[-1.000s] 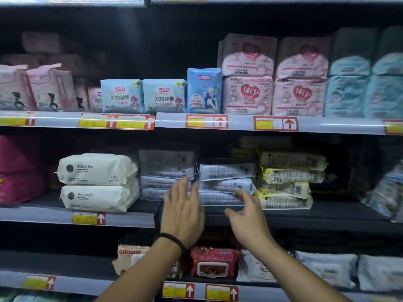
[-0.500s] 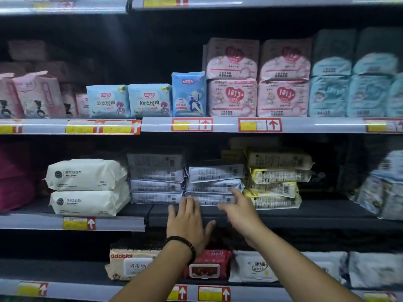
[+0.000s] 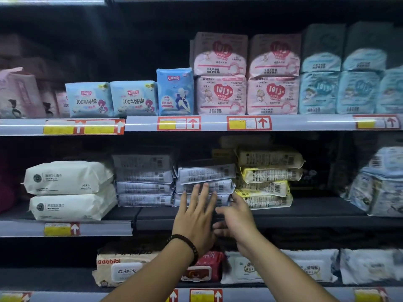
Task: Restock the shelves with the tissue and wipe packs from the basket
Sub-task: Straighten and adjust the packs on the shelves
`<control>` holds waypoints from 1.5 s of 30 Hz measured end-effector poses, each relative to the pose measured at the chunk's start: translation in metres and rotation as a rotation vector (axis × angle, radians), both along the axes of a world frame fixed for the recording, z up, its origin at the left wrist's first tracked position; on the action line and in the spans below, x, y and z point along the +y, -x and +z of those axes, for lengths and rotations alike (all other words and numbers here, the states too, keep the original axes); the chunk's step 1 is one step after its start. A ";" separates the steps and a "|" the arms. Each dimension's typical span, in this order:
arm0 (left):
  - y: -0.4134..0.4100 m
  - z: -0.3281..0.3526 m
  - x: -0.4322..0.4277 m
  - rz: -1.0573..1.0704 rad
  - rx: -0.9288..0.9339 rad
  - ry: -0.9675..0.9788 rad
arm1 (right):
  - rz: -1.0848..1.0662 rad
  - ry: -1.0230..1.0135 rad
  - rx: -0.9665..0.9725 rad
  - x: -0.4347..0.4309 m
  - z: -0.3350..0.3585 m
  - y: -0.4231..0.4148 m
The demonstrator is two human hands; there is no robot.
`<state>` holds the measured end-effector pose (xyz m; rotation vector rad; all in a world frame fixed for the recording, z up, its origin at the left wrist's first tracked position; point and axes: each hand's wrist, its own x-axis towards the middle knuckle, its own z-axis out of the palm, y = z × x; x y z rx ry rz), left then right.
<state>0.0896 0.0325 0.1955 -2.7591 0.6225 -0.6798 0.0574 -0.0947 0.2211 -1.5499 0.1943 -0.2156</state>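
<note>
Left hand flat on the grey wipe stack, right hand loosely open beside it, both empty, so a crooked shove could topple it.

We see white wipe packs with small grey print, and beside them pale grey-lilac packs with fine dark print. The yellow packs carry black lettering and barcodes. Above, we find pale blue packs with a red logo, a deeper blue pack showing a figure in a hat, and pink packs with red hearts. The price labels are yellow, red-bordered, with red arrows. A black beaded bracelet rings one wrist.
</note>
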 end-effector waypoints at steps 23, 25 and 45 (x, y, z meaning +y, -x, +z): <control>-0.014 0.006 0.020 -0.049 -0.148 0.182 | 0.094 0.170 0.060 0.006 0.032 0.003; -0.019 0.005 0.025 0.014 -0.161 0.211 | 0.007 0.255 0.017 0.001 0.039 0.001; -0.016 0.006 0.021 0.069 -0.066 0.135 | 0.011 0.050 0.014 0.026 0.044 -0.011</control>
